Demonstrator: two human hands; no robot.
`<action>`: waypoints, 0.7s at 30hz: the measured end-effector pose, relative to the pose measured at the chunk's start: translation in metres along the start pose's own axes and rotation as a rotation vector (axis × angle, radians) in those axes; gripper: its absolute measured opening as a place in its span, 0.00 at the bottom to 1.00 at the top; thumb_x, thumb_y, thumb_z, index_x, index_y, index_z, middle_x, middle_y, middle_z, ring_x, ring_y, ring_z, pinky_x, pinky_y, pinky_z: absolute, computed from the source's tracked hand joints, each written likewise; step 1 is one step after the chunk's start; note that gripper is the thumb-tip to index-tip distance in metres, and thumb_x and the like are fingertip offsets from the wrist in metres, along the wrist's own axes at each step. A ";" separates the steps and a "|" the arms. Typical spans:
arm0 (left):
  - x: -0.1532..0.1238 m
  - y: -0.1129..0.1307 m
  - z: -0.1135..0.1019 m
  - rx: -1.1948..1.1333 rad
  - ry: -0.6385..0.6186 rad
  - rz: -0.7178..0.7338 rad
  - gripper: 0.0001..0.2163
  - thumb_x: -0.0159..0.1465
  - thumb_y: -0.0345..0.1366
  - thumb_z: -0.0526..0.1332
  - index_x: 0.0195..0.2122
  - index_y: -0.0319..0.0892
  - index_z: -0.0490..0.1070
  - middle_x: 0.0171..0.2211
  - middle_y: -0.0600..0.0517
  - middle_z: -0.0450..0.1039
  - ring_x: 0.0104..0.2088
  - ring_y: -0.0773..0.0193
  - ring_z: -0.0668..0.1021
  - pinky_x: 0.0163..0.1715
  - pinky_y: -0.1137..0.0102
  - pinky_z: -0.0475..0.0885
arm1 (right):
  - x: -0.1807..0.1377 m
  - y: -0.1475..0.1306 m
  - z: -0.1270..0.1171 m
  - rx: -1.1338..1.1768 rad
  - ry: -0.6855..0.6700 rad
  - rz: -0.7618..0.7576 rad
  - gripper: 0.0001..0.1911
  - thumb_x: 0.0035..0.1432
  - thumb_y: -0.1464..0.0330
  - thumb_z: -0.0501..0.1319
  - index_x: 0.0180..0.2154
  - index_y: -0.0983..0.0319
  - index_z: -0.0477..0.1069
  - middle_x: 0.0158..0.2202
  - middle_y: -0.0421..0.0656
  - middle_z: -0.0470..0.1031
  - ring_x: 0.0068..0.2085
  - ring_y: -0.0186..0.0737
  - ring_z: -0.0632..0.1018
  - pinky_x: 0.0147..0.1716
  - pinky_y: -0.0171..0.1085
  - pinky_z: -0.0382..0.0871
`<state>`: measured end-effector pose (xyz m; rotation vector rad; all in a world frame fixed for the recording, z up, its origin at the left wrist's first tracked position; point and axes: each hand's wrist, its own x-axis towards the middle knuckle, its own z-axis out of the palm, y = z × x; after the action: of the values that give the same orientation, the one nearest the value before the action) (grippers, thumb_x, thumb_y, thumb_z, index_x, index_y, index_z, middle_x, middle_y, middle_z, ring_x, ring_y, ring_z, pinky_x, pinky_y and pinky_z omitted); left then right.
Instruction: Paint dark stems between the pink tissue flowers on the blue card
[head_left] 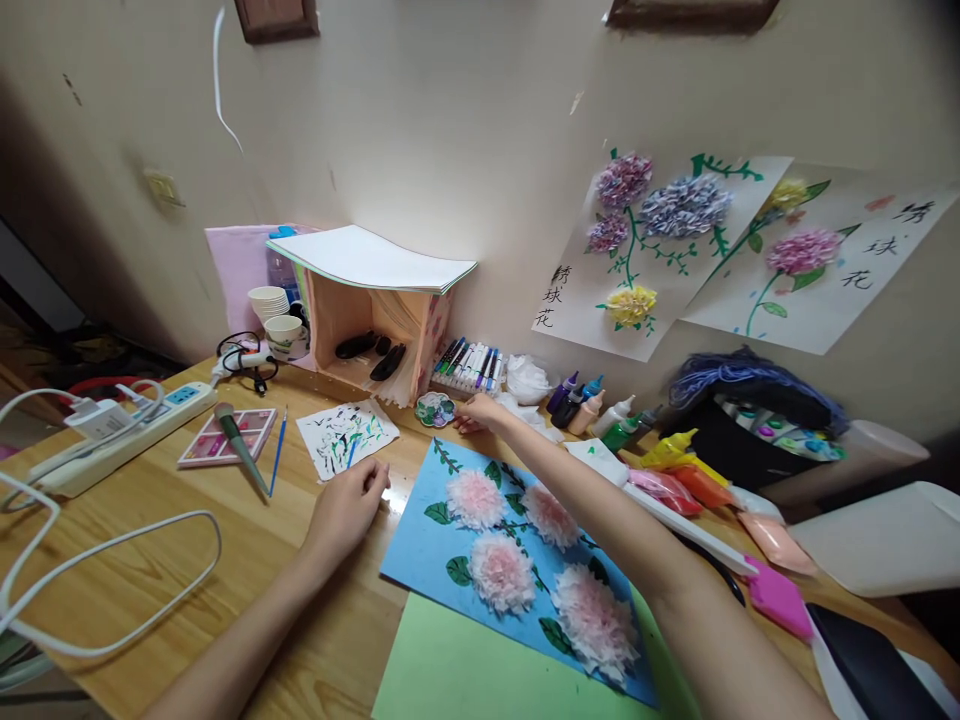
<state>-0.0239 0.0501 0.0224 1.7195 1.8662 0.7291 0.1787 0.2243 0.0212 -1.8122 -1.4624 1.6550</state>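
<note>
My right hand (pixel 478 412) reaches across to the right edge of a small flower-shaped paint palette (pixel 435 409) with dark green and purple paint. Its fingers are bent close together; whether they grip the palette is unclear. Resting on the table with curled fingers, my left hand (pixel 349 505) is closed beside a paint-marked paper (pixel 346 437). What it holds, if anything, is hidden. Under my right forearm lies a blue sheet (pixel 420 540) bearing pink ruffled paper flowers (pixel 501 572) and painted green leaves, partly covered by the arm. A green sheet (pixel 450 660) lies beneath it.
Left of the paper are a blue-handled paintbrush (pixel 278 455), a green-handled brush (pixel 244 450), a pink palette case (pixel 259 430) and a power strip (pixel 127 440) with looping white cable. Markers (pixel 469 366), paint bottles (pixel 589 410) and a cardboard box (pixel 367 320) line the wall.
</note>
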 end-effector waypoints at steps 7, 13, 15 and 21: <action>-0.001 0.000 0.000 -0.066 0.008 0.001 0.17 0.65 0.46 0.48 0.25 0.44 0.66 0.24 0.53 0.71 0.29 0.58 0.74 0.31 0.70 0.60 | -0.007 0.009 -0.006 -0.038 -0.075 -0.083 0.17 0.63 0.63 0.58 0.51 0.62 0.67 0.51 0.47 0.70 0.47 0.42 0.75 0.46 0.46 0.73; -0.001 -0.001 0.003 -0.229 0.028 -0.023 0.15 0.63 0.46 0.52 0.25 0.43 0.68 0.23 0.53 0.70 0.28 0.59 0.73 0.30 0.70 0.61 | -0.020 0.013 -0.012 -0.076 -0.106 -0.176 0.17 0.63 0.62 0.57 0.51 0.62 0.67 0.52 0.47 0.70 0.48 0.42 0.75 0.46 0.47 0.73; 0.002 -0.004 0.006 -0.332 0.019 -0.053 0.16 0.63 0.47 0.52 0.29 0.41 0.71 0.25 0.52 0.72 0.28 0.60 0.73 0.30 0.69 0.63 | -0.029 0.014 -0.015 -0.083 -0.140 -0.218 0.14 0.63 0.63 0.57 0.48 0.62 0.69 0.49 0.46 0.72 0.45 0.40 0.75 0.45 0.44 0.73; 0.014 -0.011 0.013 -0.738 -0.107 -0.176 0.23 0.63 0.50 0.51 0.44 0.33 0.72 0.39 0.41 0.78 0.37 0.58 0.79 0.36 0.66 0.73 | -0.064 0.009 -0.010 -0.115 -0.389 -0.310 0.07 0.57 0.71 0.58 0.28 0.65 0.72 0.28 0.40 0.76 0.28 0.27 0.72 0.33 0.29 0.66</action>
<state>-0.0239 0.0646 0.0052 1.0838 1.3931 1.0577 0.2023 0.1733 0.0537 -1.2692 -1.9199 1.8570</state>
